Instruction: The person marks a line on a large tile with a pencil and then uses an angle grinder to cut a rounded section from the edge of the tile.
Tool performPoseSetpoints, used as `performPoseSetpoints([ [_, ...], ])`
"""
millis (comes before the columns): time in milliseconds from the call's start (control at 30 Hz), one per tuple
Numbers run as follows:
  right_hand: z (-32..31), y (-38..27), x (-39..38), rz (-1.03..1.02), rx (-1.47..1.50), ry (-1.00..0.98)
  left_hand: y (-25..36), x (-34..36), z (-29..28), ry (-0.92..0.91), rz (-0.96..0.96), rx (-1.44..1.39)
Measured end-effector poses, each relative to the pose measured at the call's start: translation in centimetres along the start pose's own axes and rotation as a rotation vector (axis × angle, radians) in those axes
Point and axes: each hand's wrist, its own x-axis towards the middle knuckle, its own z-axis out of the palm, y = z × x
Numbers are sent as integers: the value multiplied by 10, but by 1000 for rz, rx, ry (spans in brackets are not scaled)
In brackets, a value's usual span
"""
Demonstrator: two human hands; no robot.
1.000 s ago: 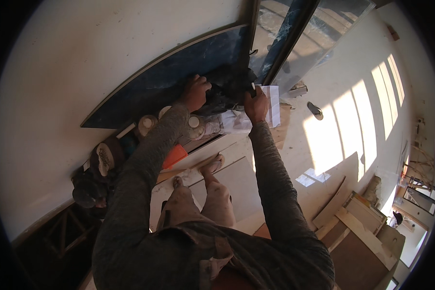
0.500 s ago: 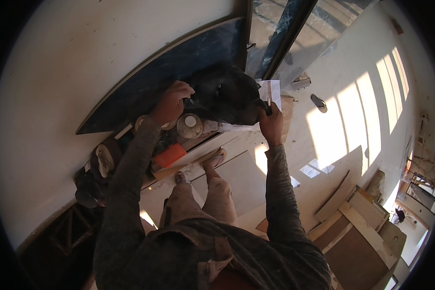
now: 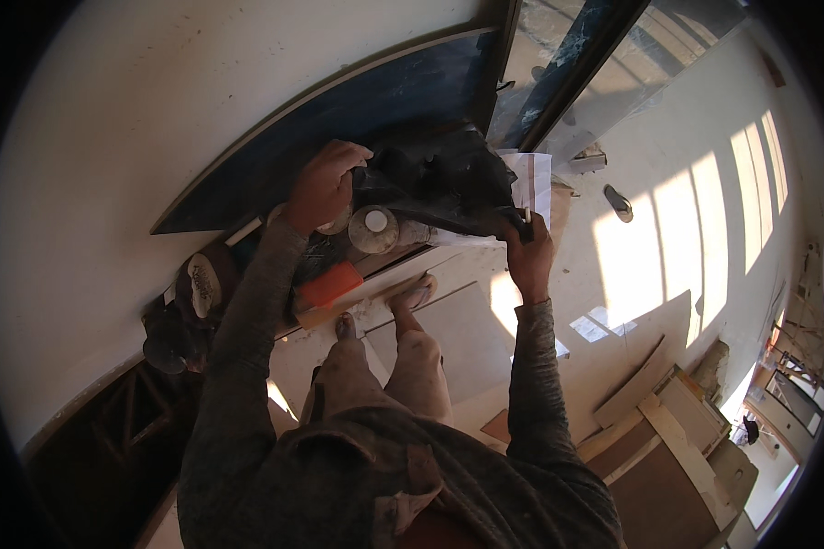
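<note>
My left hand (image 3: 325,183) is closed on the left end of a crumpled black plastic or cloth piece (image 3: 444,183), which is stretched between my hands. My right hand (image 3: 528,252) grips its lower right corner, with a small white stick-like object (image 3: 526,215) showing at the fingers. Behind the black piece leans a dark blue board (image 3: 247,183) with a pale edge. White papers (image 3: 531,174) lie partly under it. Round containers with white lids (image 3: 373,229) stand below my left hand, near an orange rectangular item (image 3: 330,282).
Glass panels (image 3: 568,55) with dark frames stand upper right. Dark bags (image 3: 178,339) are piled against the wall at left. Wooden boards (image 3: 655,457) are stacked lower right. A slipper (image 3: 618,201) lies on the sunlit floor. My feet stand below the cluttered ledge.
My hands have moved apart, the left leftward and the right rightward and down, spreading the black piece wider and uncovering more of the papers' right part.
</note>
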Motion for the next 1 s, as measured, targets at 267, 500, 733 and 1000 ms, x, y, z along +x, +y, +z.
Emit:
performPoseSetpoints([
  [267,10,-29,4,-9,-104,9,12,-13,-8,220,-101,22],
  [500,0,-43,-29,8,-150,114,35,-107,13,367,-262,-392],
  [733,22,-69,-130,89,-157,64,55,-308,37,-7,-537,-501],
  [1000,105,-109,-282,56,-198,-57,54,-462,-46,-145,-495,-274],
])
